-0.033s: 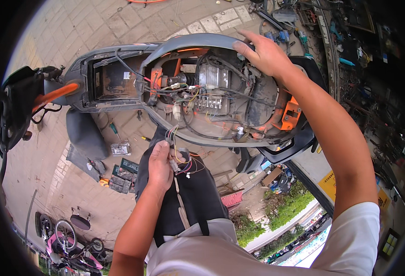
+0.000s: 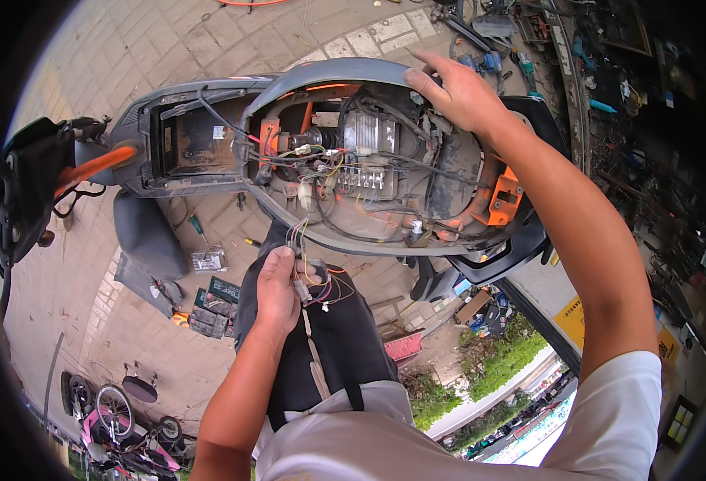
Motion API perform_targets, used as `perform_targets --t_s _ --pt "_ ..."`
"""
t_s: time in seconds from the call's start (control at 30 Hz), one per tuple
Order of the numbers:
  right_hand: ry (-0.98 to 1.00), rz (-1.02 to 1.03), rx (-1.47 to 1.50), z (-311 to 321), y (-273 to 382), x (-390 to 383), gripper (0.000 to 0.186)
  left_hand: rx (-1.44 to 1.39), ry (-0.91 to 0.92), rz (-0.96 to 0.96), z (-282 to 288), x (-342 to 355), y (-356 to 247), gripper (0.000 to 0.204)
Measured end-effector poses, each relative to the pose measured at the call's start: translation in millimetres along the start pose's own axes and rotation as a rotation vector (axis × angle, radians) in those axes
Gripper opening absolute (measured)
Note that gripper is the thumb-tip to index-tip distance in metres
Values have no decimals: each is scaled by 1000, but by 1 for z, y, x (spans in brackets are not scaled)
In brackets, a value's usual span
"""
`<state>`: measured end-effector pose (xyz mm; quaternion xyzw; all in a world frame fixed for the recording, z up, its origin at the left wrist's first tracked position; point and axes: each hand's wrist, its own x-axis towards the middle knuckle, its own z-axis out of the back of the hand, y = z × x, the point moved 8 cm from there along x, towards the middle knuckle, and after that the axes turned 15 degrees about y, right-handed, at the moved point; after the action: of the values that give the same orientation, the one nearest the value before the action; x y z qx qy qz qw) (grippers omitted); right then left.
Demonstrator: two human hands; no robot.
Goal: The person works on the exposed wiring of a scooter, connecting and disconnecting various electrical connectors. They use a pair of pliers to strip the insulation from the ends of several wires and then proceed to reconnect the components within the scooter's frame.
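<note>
Several thin wires point(image 2: 297, 233) pinched in the left hand point(image 2: 276, 282) beside the scooter's open body point(image 2: 313, 72) could strain or break if that hand tugs, while the right hand point(image 2: 467, 94), fingers parted, rests on the body's rim point(image 2: 365, 67).

White label point(image 2: 219, 132) in the front well of the scooter point(image 2: 369, 132): print too small to read. Green box point(image 2: 225, 289): pale lettering, blurred. Yellow sign point(image 2: 571, 321), lower right: dark characters, not legible.

Wiring point(image 2: 326, 163) in scooter point(image 2: 329, 70); screwdriver point(image 2: 196, 224) (on paving point(image 2: 72, 264))
</note>
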<state>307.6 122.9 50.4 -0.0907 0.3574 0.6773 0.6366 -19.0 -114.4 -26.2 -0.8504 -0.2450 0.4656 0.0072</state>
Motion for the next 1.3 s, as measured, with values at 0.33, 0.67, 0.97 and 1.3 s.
perform_targets --t_s 0.33,0.67,0.97,1.3 --pt "14 -52 14 -2 -5 3 80 34 -125 -99 -6 -8 -23 9" --pt "-31 -4 -15 -2 -8 2 81 293 -40 28 -12 -10 -21 16" --pt "-75 22 29 3 -2 -2 80 1179 -18 -142 -40 -22 -47 25" --pt "-202 36 97 13 -4 -7 78 53 377 201 -43 -7 -11 18"
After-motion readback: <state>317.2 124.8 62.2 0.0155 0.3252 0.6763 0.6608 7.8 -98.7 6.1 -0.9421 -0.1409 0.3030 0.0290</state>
